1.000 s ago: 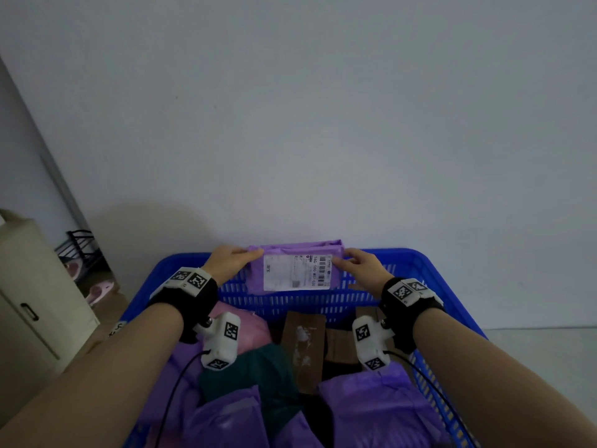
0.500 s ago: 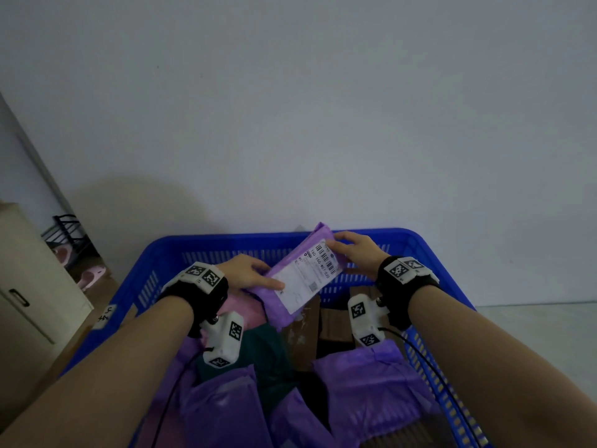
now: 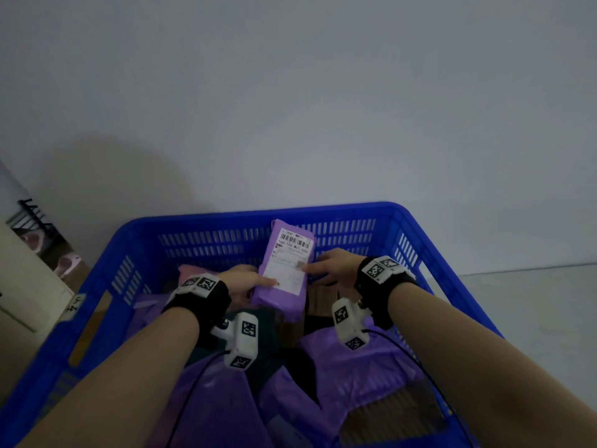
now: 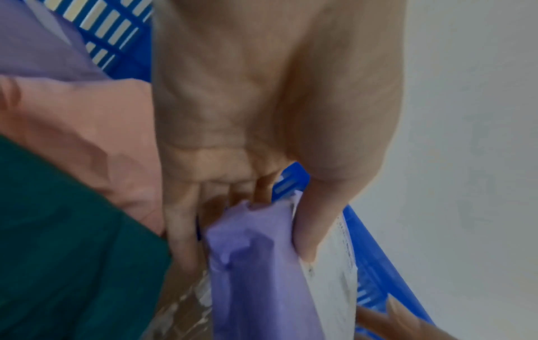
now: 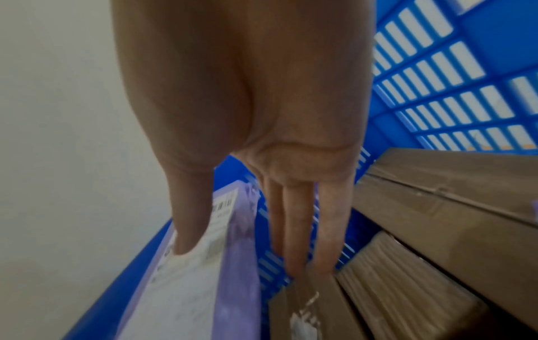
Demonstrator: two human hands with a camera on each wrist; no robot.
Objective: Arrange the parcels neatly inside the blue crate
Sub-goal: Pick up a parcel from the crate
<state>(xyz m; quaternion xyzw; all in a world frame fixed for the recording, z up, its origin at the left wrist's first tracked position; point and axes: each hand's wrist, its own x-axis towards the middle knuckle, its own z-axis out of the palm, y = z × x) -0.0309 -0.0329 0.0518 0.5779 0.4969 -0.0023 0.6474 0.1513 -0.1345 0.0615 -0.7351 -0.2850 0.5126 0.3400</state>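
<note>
A purple parcel (image 3: 284,266) with a white barcode label is held tilted over the far middle of the blue crate (image 3: 206,240), its far end near the back wall. My left hand (image 3: 255,282) pinches its near left corner, thumb on the label and fingers (image 4: 180,230) underneath the purple parcel (image 4: 256,276). My right hand (image 3: 319,270) pinches its right edge, thumb on the label of the parcel (image 5: 203,276) and fingers (image 5: 299,230) below it. Purple bags (image 3: 355,367), a green parcel (image 3: 258,321), a pink parcel (image 3: 190,273) and cardboard boxes (image 3: 323,299) lie beneath.
The cardboard boxes (image 5: 436,218) lie against the crate's right side, under my right fingers. The pink parcel (image 4: 87,138) and green parcel (image 4: 58,253) lie left of my left hand. A beige cabinet (image 3: 19,286) and pink slippers (image 3: 66,263) are outside at the left.
The purple parcel has turned from lying crosswise at the crate's far rim to pointing lengthwise away from me, and both hands have come down into the crate with it.
</note>
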